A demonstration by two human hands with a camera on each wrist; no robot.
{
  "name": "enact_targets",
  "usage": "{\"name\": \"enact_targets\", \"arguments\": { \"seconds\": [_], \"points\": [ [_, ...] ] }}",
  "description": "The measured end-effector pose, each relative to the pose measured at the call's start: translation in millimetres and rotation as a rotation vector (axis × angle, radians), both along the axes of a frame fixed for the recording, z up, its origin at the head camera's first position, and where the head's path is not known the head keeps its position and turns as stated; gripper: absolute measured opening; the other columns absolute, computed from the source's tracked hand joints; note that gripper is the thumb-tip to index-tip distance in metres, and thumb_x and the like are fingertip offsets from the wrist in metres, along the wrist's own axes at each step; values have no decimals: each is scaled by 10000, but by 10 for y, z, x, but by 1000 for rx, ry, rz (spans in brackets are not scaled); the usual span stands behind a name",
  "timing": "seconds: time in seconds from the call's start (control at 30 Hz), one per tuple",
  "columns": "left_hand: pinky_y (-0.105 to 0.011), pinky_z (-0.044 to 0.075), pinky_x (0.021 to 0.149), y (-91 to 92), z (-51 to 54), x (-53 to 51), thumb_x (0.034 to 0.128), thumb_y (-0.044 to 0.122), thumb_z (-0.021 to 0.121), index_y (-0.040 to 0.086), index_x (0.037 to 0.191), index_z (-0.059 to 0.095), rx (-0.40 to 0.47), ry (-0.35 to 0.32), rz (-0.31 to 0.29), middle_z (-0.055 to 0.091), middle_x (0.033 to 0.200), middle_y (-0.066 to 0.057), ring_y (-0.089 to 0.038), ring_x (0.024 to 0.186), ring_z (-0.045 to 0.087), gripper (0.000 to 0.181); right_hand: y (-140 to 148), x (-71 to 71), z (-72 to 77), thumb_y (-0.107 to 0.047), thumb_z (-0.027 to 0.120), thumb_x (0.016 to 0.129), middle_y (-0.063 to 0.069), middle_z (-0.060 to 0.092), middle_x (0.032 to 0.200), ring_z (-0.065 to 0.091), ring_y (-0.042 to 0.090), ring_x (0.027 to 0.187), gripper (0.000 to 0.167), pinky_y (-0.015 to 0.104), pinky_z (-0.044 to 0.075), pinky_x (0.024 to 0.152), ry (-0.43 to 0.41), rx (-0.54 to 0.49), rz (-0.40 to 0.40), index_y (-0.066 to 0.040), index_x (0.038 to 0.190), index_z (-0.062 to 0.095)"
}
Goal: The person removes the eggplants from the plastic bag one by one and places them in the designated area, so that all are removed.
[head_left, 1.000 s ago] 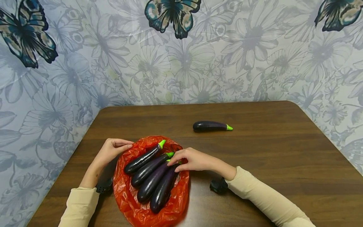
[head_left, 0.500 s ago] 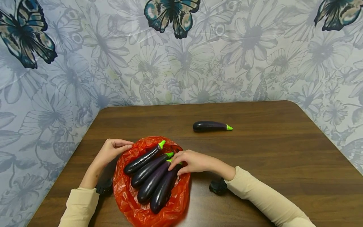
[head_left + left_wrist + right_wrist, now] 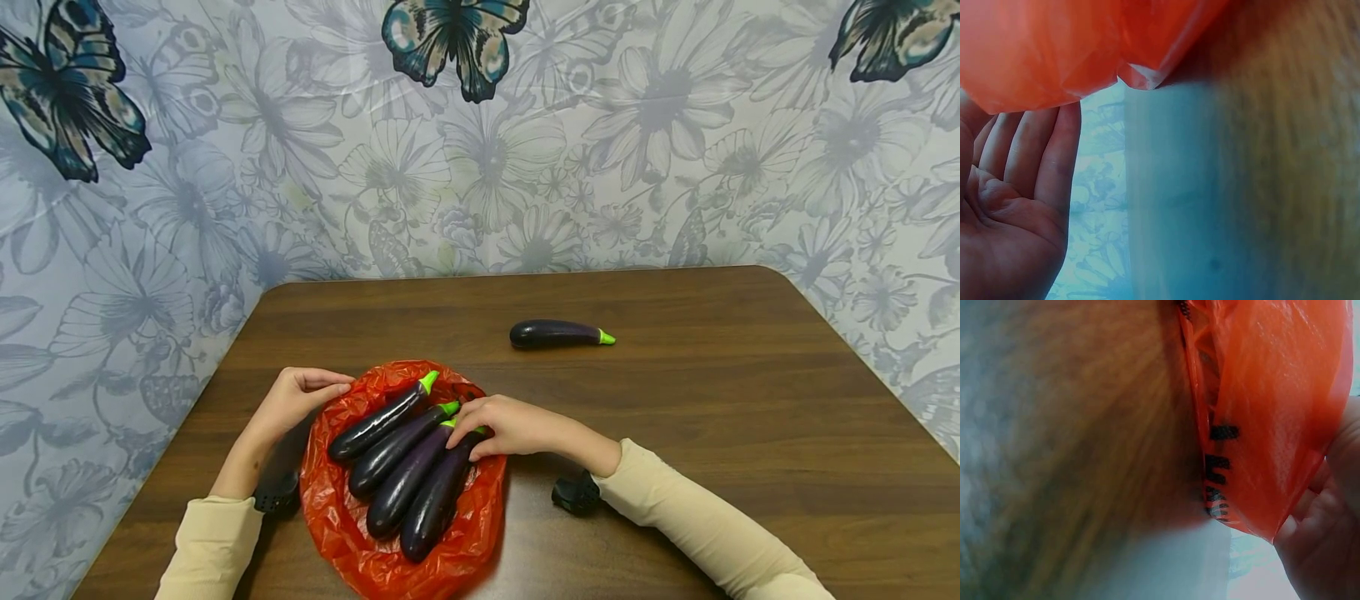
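Edging slightly rightward, the red bag [image 3: 480,537] is already holding four eggplants [image 3: 411,481], the right hand [image 3: 517,423] curling round the rightmost eggplant [image 3: 443,497], the left hand [image 3: 296,396] pinching the rim, while a fifth eggplant [image 3: 557,334] is lying outside, farther back.

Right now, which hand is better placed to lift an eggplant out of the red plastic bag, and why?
Probably the right hand: it appears to grip the bag's rightmost eggplant near its far end. The left hand pinches the red plastic bag at its left rim, where it could steady it.
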State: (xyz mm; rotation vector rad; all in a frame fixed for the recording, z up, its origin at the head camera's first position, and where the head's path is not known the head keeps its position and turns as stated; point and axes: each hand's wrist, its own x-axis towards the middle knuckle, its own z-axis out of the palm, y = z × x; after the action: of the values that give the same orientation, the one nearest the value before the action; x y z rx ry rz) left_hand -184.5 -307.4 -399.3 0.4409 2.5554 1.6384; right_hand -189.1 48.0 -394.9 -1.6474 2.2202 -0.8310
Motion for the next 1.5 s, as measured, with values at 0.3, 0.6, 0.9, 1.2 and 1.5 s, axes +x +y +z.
{"name": "enact_targets", "arguments": {
  "seconds": [0.3, 0.6, 0.9, 1.2, 1.5],
  "points": [
    [-327, 544, 667, 2, -13, -4, 890, 104, 650, -69, 1044, 685, 15, 11, -10, 694, 931, -130, -200, 809, 668, 235, 3, -9, -11, -116, 716, 837, 11, 596, 1133, 519, 108, 1096, 276, 208, 382, 934, 7, 11, 9, -120, 1112, 692],
    [-327, 544, 667, 8, 2, -6, 888, 106, 652, -60, 1044, 688, 13, 19, -10, 696, 929, -122, -199, 811, 667, 231, 2, -19, 14, -105, 715, 836, 16, 606, 1127, 519, 116, 1111, 276, 208, 377, 944, 3, 13, 30, -105, 1111, 695],
    [-323, 544, 666, 14, 10, 0, 888, 107, 653, -60, 1039, 690, 11, 20, -9, 696, 925, -124, -197, 808, 667, 229, 11, -45, -20, -130, 722, 829, -2, 620, 1104, 524, 134, 1119, 266, 205, 369, 952, 12, -9, 58, -100, 1093, 707],
    [-327, 544, 669, 20, 8, 4, 886, 100, 654, -65, 1040, 688, 19, 16, -9, 696, 925, -123, -200, 810, 668, 229, 29, -46, 31, -127, 717, 833, -6, 627, 1088, 549, 63, 1033, 292, 195, 417, 889, -44, -95, 55, -80, 1121, 695],
    [-323, 543, 668, 16, 3, 12, 887, 99, 652, -65, 1041, 688, 15, 16, -8, 695, 930, -126, -194, 815, 665, 228, 75, -49, 97, -135, 719, 830, -31, 628, 1038, 540, 42, 913, 312, 214, 462, 770, -64, -144, 8, -78, 1135, 691]
  ]
}}
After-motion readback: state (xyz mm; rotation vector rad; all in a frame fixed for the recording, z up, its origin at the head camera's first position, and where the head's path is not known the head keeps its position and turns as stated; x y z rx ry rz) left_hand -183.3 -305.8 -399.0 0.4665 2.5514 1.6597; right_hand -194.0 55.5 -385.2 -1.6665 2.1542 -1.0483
